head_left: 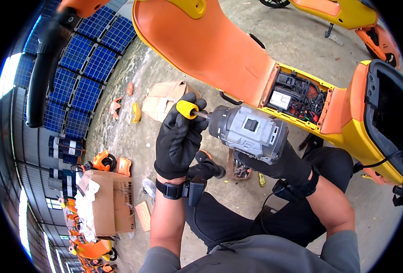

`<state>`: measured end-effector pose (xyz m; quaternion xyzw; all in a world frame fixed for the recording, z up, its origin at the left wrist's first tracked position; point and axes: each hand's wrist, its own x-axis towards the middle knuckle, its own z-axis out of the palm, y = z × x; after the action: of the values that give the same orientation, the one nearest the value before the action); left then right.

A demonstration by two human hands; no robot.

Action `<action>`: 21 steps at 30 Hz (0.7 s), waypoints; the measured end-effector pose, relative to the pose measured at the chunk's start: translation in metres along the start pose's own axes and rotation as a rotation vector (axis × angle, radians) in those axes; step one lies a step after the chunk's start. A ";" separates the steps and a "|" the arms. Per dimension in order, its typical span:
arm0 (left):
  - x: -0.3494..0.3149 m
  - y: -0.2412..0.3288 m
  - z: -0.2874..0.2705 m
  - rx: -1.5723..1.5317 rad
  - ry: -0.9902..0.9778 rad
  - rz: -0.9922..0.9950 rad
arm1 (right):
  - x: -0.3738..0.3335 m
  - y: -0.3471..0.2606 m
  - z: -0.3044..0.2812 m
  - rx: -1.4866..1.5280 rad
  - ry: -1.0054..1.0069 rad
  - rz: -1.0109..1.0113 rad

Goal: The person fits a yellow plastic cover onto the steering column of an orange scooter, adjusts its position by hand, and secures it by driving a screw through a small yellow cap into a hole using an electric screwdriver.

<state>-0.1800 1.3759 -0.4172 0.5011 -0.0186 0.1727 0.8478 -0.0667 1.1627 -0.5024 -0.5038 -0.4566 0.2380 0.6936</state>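
Note:
My left hand, in a black glove, pinches a small yellow hollow plastic piece between its fingers. Gripped in my gloved right hand is a grey and black cordless drill, its nose turned left. A thin metal bit runs from the drill into the open end of the yellow piece; its tip is hidden inside. Just beyond the drill is an orange and yellow electric scooter, whose uncovered compartment shows wires and a white module.
Below the drill stands a small box of loose parts, with a yellow-green tool beside it. A flattened carton and orange and yellow covers lie on the floor. A large cardboard box stands at left, near stacked blue crates.

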 end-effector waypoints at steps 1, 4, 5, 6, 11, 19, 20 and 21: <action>0.000 0.000 0.000 0.007 0.024 -0.006 | 0.000 0.001 -0.001 -0.092 -0.001 -0.077; -0.002 0.000 0.000 0.028 0.037 -0.011 | 0.005 0.004 -0.004 -0.407 -0.004 -0.274; -0.002 0.001 0.000 0.031 0.030 -0.016 | 0.006 0.004 -0.005 -0.335 -0.011 -0.235; -0.003 0.001 0.000 0.043 0.029 -0.017 | 0.007 0.004 -0.006 -0.312 -0.010 -0.216; -0.004 0.000 -0.002 0.083 0.028 -0.038 | 0.006 -0.003 -0.011 -0.249 0.070 -0.191; -0.002 -0.004 -0.003 0.218 0.086 -0.020 | 0.006 0.002 -0.011 -0.307 0.002 -0.173; -0.001 -0.003 -0.003 0.238 0.092 -0.015 | 0.006 0.003 -0.010 -0.380 -0.019 -0.188; 0.000 -0.003 -0.003 0.259 0.107 -0.012 | 0.006 0.003 -0.009 -0.299 -0.010 -0.195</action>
<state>-0.1797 1.3768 -0.4213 0.5966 0.0520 0.1950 0.7768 -0.0558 1.1641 -0.5035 -0.5534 -0.5369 0.1015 0.6286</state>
